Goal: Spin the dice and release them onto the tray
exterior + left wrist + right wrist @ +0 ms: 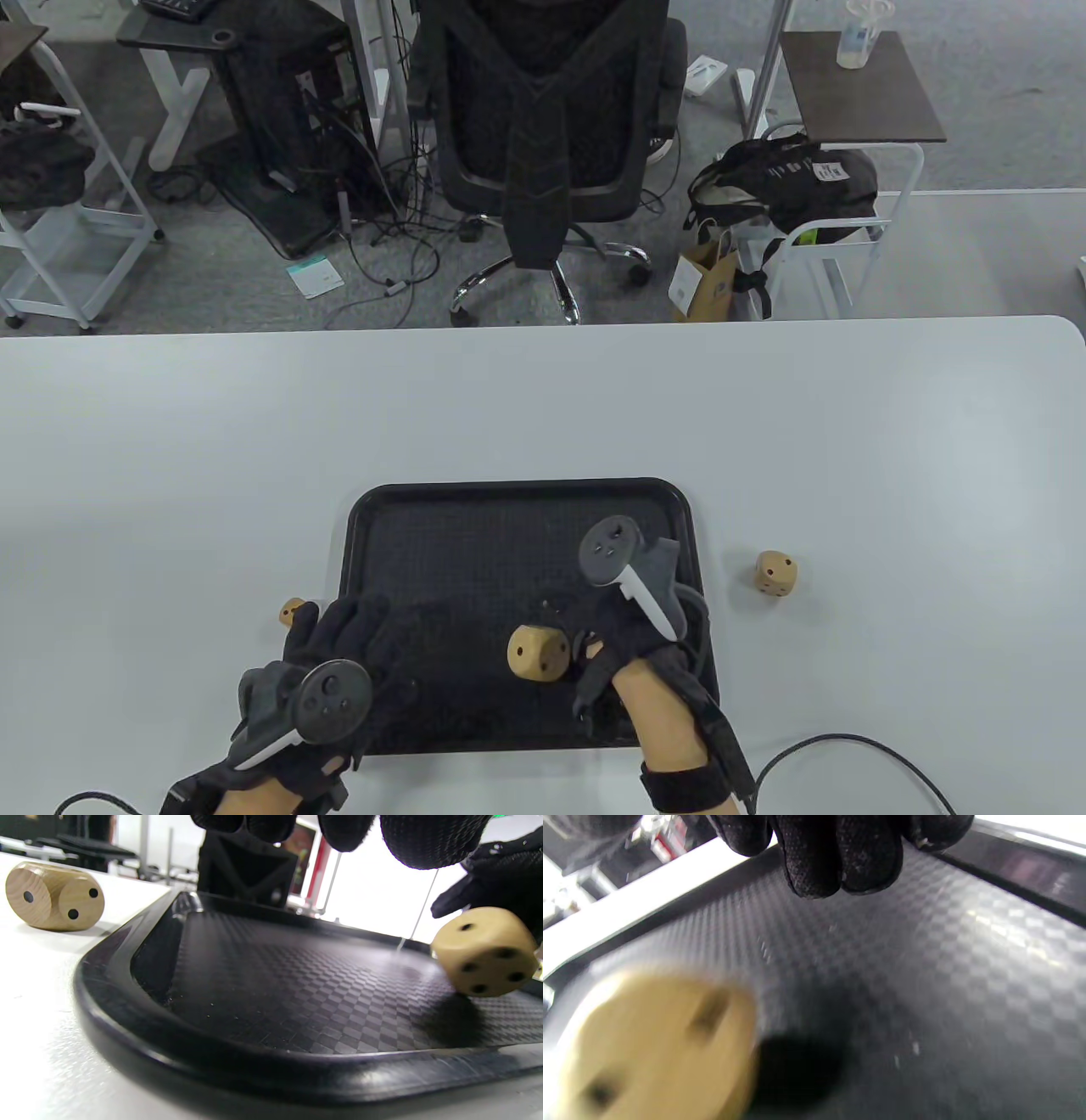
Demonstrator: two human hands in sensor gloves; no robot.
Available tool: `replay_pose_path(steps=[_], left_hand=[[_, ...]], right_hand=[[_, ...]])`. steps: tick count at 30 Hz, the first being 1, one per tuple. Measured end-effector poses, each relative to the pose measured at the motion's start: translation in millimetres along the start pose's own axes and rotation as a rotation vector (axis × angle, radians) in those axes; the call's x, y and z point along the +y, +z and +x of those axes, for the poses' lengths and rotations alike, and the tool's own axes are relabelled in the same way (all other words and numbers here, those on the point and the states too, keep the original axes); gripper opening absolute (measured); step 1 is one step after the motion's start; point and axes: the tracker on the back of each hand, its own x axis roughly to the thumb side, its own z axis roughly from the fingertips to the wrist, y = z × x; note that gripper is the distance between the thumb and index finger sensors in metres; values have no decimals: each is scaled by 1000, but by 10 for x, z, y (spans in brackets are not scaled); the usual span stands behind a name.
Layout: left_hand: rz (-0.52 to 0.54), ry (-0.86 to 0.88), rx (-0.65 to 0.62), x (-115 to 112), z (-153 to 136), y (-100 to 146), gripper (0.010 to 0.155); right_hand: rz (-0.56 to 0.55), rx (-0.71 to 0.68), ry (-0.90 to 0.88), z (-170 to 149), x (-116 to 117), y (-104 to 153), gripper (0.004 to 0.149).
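I saw my right hand [632, 632] unclenched beside a blurred wooden die [538, 653] over the black tray [475, 518], my left hand [339, 654] relaxed and empty at its left rim, two other dice [775, 573] on the table [543, 407].

A: What sits beyond the wide white rounded table [543, 407]?

B: A black mesh-backed office chair [543, 127] on a chrome star base, on grey carpet. Left of it, a black computer tower [288, 110] with a tangle of dark cables [382, 246] spilling over the floor.

A: And to the right?

B: A small dark-brown side table [857, 89] on a white frame, with a clear plastic bottle [859, 34] on top. Below it, a black bag [785, 182] rests on a white wire rack, and a brown paper bag [704, 284] stands on the floor just beside it.

A: Anything far left?

B: A white wheeled cart [59, 229].
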Motion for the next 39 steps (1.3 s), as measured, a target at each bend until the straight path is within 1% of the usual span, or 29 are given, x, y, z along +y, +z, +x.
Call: replay_pose_path(steps=[4,7,9,15,16,17,22,25,28,30,32,34,37,39], left_hand=[[10,4,1,14,-11,6,69],[11,14,1,13,-14,10,69],[12,15,2,11,-14,11,69],[19,18,13,23,-34,23,69],[21,20,15,27,-41,28,69],[23,21,16,30,-44,32,69],[27,35,14,43,-60,42,69],[25,36,9,41,-56,40,69],[25,35,8,41,-55,39,69],[21,37,11,39,-63,37,69],[19,38,14,39,-69,37,69],[21,39,17,44,-76,37,69],[27,49,20,56,-89,43,69],[31,52,20,65,-98,47,69]], right_hand=[[-152,37,-45,-259,-240,29,80],[-262,75,-49,-435,-345,59,83],[-330,99,-55,-562,-359,67,85],[-400,214,16,-828,-336,-26,89],[-406,261,28,-905,-339,-73,89],[-403,274,32,-933,-338,-91,89],[-332,407,58,-1283,-278,-261,88],[-328,454,73,-1406,-270,-306,86],[-325,488,86,-1465,-261,-344,81],[-308,497,74,-1473,-259,-358,81],[-335,518,85,-1452,-273,-359,79],[-330,540,117,-1450,-276,-376,78],[-344,565,95,-1457,-284,-384,71],[-347,556,93,-1458,-285,-383,69]])
